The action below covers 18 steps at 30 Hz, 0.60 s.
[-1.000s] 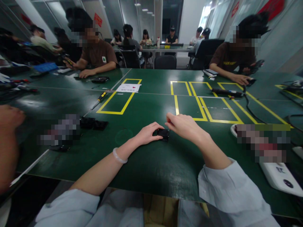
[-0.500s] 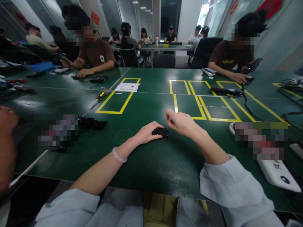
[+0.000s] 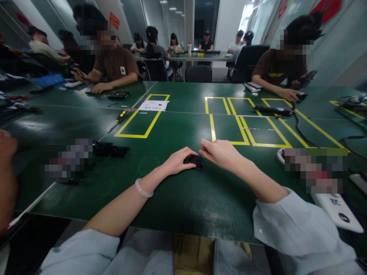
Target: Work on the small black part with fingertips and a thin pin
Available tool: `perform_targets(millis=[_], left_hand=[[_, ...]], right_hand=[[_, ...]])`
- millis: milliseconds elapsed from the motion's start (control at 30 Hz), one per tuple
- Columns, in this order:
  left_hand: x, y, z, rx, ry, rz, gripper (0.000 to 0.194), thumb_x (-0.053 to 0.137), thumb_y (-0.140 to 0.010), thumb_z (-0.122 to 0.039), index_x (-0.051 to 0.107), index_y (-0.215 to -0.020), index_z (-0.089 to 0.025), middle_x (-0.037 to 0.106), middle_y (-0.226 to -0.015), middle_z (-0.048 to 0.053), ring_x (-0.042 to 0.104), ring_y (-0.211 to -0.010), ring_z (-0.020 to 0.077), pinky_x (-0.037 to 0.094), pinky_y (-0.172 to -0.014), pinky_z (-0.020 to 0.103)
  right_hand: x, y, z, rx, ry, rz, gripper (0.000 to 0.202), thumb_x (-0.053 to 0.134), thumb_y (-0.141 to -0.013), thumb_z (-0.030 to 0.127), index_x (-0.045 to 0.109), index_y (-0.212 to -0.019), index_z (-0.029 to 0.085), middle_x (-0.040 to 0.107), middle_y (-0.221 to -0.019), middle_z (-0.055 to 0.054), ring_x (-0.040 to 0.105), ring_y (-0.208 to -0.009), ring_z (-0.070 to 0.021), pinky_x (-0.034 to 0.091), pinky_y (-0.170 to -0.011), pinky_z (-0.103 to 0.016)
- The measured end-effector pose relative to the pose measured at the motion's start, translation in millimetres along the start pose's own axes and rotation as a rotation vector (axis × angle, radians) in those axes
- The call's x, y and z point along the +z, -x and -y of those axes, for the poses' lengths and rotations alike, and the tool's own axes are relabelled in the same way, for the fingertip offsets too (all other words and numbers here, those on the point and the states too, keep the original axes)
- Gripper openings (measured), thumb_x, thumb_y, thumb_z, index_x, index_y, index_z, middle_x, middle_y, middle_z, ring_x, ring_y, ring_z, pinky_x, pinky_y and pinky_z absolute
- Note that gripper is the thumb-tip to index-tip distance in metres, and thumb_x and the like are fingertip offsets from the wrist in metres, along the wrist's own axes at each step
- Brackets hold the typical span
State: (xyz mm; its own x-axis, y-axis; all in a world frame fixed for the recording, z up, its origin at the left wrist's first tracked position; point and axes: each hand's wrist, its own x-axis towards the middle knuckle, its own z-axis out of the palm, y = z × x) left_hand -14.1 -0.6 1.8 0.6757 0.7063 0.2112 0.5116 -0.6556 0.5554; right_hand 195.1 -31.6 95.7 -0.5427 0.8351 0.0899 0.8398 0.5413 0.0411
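On the green table (image 3: 172, 198), a small black object (image 3: 196, 162) lies in front of me. Around its left side are the thumb and fingers of my left hand (image 3: 180, 161), gripping it. My right hand (image 3: 218, 152) is at the object's upper right, with its fingers curled and pinched together. Whatever those fingertips may hold is too small or too hidden to make out.
A screwdriver (image 3: 117, 120) and a white paper (image 3: 153, 105) lie ahead on the left. Yellow tape rectangles mark the table. At the right is a white device (image 3: 338, 214), partly blurred. A person's arm (image 3: 7, 179) reaches in at the far left; two people sit opposite.
My right hand has come slightly down, and its forearm and sleeve have swung to the right. My left hand keeps its grip on the black object.
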Motion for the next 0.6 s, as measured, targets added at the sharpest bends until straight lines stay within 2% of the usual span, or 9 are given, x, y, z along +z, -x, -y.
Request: perform_targets(millis=[267,467,600], left_hand=[[-1.5,0.1,-0.8,0.006,-0.007,-0.006,0.036,0.063,-0.083,-0.040,0.056,-0.113,-0.022,0.056,-0.106,0.005,0.057,-0.095,0.0207,0.046,-0.083,0.033],[-0.9,-0.1,-0.5,-0.014,0.008,-0.007,0.037,0.062,-0.083,-0.040,0.055,-0.114,-0.023,0.056,-0.103,0.004,0.057,-0.094,0.0209,0.046,-0.083,0.033],[-0.7,-1.1,0.3,-0.017,0.015,-0.005,0.037,0.063,-0.082,-0.041,0.056,-0.113,-0.023,0.056,-0.103,0.004,0.057,-0.094,0.0209,0.046,-0.083,0.033]], right_hand=[[0.5,3.0,0.5,-0.063,-0.124,-0.047,0.017,0.036,-0.092,0.025,0.046,-0.105,0.018,0.066,-0.078,-0.003,0.059,-0.063,-0.0158,0.022,-0.052,-0.025],[5.9,-0.3,0.3,-0.027,-0.120,-0.082,0.024,0.034,-0.096,0.037,0.049,-0.098,0.019,0.066,-0.073,-0.003,0.058,-0.061,-0.0157,0.022,-0.052,-0.025],[12.4,-2.1,-1.0,-0.023,-0.149,-0.105,0.022,0.036,-0.096,0.036,0.050,-0.097,0.019,0.065,-0.071,-0.002,0.058,-0.060,-0.0150,0.022,-0.052,-0.024]])
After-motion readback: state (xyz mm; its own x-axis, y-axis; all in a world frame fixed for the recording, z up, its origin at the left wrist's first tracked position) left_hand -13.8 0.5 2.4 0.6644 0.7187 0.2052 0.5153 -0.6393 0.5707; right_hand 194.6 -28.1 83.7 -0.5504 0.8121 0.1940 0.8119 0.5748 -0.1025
